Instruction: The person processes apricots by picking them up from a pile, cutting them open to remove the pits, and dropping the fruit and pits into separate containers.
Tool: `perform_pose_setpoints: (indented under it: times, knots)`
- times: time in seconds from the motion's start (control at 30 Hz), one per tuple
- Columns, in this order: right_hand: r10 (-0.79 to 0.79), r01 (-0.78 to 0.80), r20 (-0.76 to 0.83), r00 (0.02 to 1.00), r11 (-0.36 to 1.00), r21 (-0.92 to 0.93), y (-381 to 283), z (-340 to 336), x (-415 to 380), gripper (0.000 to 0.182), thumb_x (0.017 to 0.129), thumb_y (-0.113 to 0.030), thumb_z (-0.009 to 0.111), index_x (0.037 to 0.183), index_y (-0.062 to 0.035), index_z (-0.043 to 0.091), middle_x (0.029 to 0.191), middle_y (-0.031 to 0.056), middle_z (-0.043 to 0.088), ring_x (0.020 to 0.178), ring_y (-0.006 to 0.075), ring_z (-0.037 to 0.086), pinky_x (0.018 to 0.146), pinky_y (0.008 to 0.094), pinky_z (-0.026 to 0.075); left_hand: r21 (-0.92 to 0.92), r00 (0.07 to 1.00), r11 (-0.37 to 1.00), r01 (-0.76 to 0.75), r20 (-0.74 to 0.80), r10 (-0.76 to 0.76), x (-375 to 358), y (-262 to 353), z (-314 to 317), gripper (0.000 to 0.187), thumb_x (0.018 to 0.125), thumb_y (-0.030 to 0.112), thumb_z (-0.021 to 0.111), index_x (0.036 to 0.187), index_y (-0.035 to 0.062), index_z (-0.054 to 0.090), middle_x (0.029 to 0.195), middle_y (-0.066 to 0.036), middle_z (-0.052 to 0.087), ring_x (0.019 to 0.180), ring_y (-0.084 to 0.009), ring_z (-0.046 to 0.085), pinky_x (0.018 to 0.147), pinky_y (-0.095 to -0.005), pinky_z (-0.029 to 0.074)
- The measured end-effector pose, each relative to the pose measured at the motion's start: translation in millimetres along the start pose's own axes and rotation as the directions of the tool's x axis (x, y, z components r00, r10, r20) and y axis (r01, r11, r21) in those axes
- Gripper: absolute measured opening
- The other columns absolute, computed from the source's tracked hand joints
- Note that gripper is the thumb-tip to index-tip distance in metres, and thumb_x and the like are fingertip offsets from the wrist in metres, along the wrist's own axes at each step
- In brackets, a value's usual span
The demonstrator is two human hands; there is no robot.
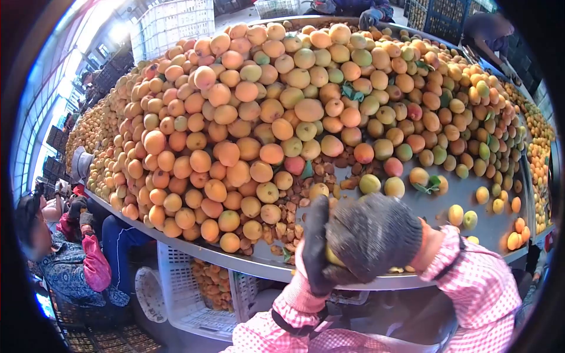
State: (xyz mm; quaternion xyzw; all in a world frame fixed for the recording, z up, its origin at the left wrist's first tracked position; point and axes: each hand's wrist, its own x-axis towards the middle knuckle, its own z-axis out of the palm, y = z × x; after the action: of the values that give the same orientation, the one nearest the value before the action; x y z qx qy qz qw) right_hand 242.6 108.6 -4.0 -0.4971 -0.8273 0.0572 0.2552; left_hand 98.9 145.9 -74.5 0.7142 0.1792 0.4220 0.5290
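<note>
Both my hands, in dark gloves, meet over the front edge of the metal table. My left hand is upright, its fingers pressed together against the other hand. My right hand is curled, back of the glove up. A bit of a yellow-green fruit shows between the two palms; the gloves hide the rest of it. Just behind the hands lie a green fruit and an orange-green one. Brown pits and torn pieces are spread to the left of my hands.
A big heap of orange fruit covers much of the table. Below the front edge is a white crate with orange pieces inside. A person in patterned clothes is at the left; other people are at the far side.
</note>
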Motion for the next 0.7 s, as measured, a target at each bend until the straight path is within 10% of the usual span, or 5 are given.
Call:
perform_pose_setpoints:
  times: [0.07, 0.27, 0.47, 0.57, 0.7]
  knots:
    - [-0.041, 0.057, -0.306, 0.951, 0.997, 0.044, 7, 25, 5, 0.028, 0.076, -0.035, 0.064, 0.090, -0.0108, 0.059, 0.070, 0.0074, 0.052, 0.053, 0.0246, 0.055, 0.040, 0.0373, 0.040, -0.460, 0.946, 0.846, 0.270, -0.037, -0.322, 5, -4, -8, 0.060, 0.089, 0.025, 0.062, 0.135, -0.0037, 0.036, 0.121, -0.016, 0.057, 0.106, -0.0242, 0.058, 0.093, -0.0357, 0.046]
    - [0.035, -0.006, -0.168, 0.985, 0.985, 0.174, -11, 23, 9, 0.025, 0.084, -0.030, 0.057, 0.098, -0.0092, 0.059, 0.077, 0.0098, 0.055, 0.055, 0.0238, 0.057, 0.050, 0.0409, 0.046, -0.339, 0.951, 0.901, 0.271, 0.242, -0.195, 12, -22, -40, 0.070, 0.070, 0.025, 0.080, 0.124, -0.0059, 0.049, 0.116, -0.014, 0.060, 0.103, -0.0212, 0.059, 0.092, -0.0357, 0.046]
    - [-0.221, 0.268, -0.291, 0.931, 0.954, 0.135, 40, 102, -22, 0.035, 0.081, -0.029, 0.060, 0.106, -0.0048, 0.057, 0.096, 0.0213, 0.058, 0.057, 0.0263, 0.059, 0.049, 0.0377, 0.048, -0.325, 0.987, 0.932, 0.160, 0.071, -0.145, 1, -21, -24, 0.072, 0.069, 0.028, 0.080, 0.124, -0.0065, 0.049, 0.116, -0.014, 0.060, 0.103, -0.0219, 0.059, 0.092, -0.0354, 0.046]
    - [-0.008, 0.006, -0.055, 0.998, 1.000, -0.019, -12, 15, 20, 0.044, 0.079, -0.035, 0.061, 0.106, -0.0002, 0.056, 0.099, 0.0271, 0.057, 0.057, 0.0284, 0.059, 0.047, 0.0393, 0.047, -0.303, 0.991, 0.950, 0.069, -0.090, -0.101, -4, -26, -23, 0.073, 0.069, 0.030, 0.080, 0.124, -0.0069, 0.049, 0.116, -0.015, 0.060, 0.103, -0.0223, 0.059, 0.092, -0.0352, 0.046]
    - [0.068, -0.132, -0.230, 0.971, 0.952, -0.275, -27, 38, 12, 0.048, 0.076, -0.039, 0.062, 0.102, 0.0012, 0.055, 0.092, 0.0251, 0.057, 0.055, 0.0273, 0.058, 0.043, 0.0377, 0.044, -0.077, 0.994, 0.997, 0.006, -0.110, -0.015, -3, -19, -30, 0.080, 0.073, 0.048, 0.074, 0.124, -0.0073, 0.047, 0.115, -0.017, 0.060, 0.104, -0.0239, 0.059, 0.093, -0.0357, 0.045]
